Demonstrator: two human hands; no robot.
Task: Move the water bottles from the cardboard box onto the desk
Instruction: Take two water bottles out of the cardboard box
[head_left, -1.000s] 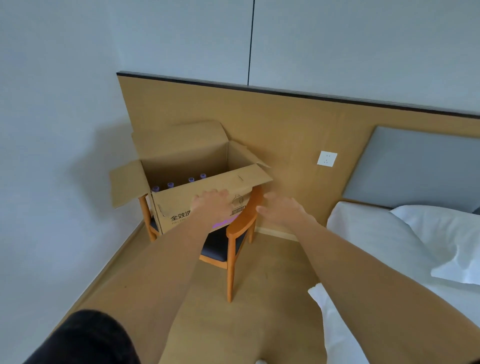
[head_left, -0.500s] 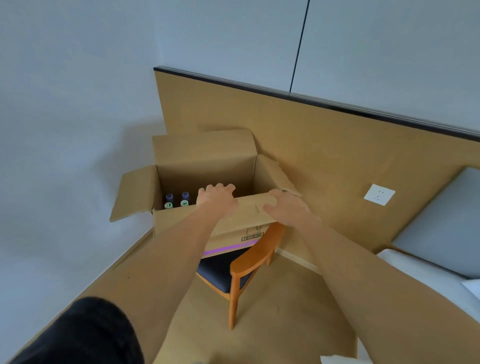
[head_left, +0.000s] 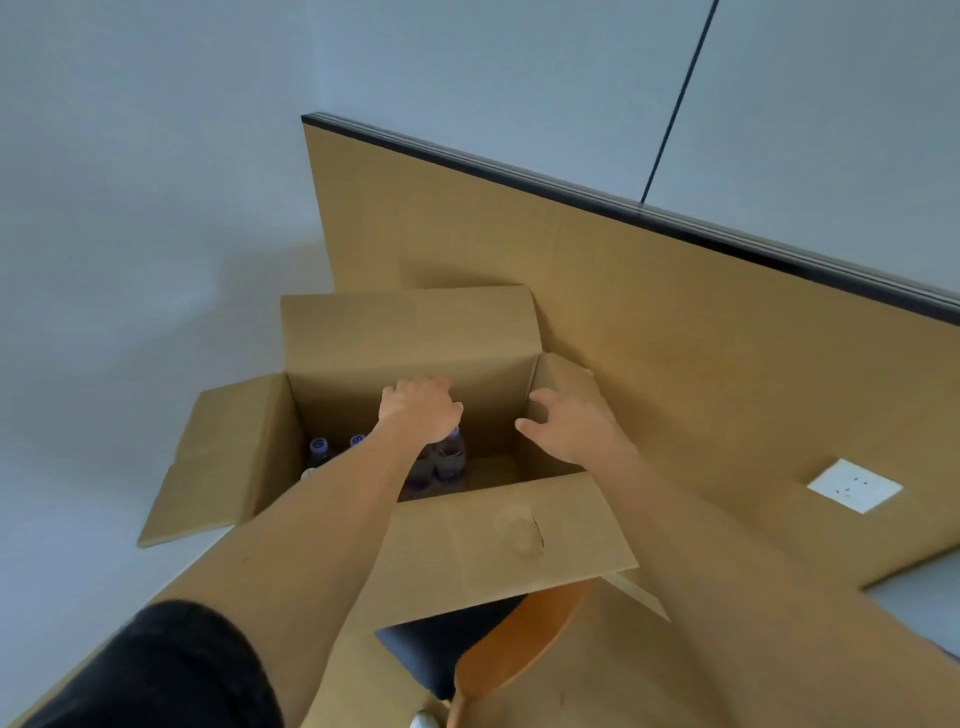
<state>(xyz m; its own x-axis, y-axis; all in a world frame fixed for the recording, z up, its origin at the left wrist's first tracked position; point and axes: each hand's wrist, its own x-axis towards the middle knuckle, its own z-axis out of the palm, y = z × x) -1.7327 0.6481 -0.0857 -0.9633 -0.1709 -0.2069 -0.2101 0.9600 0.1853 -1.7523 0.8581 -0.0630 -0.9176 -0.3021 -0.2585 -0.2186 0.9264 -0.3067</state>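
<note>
Under the left hand, its fingers grasping the top, stands a water bottle inside the cardboard box; the right hand hovers beside, fingers released.

Ahead of me a pale grey wall meets a second one in the corner, the second split by a thin dark seam. A tan wood panel with a dark top edge runs along it, carrying a white socket. Below me stands a chair with an orange wood back and dark seat, on a tan floor. Light is soft and even.
</note>
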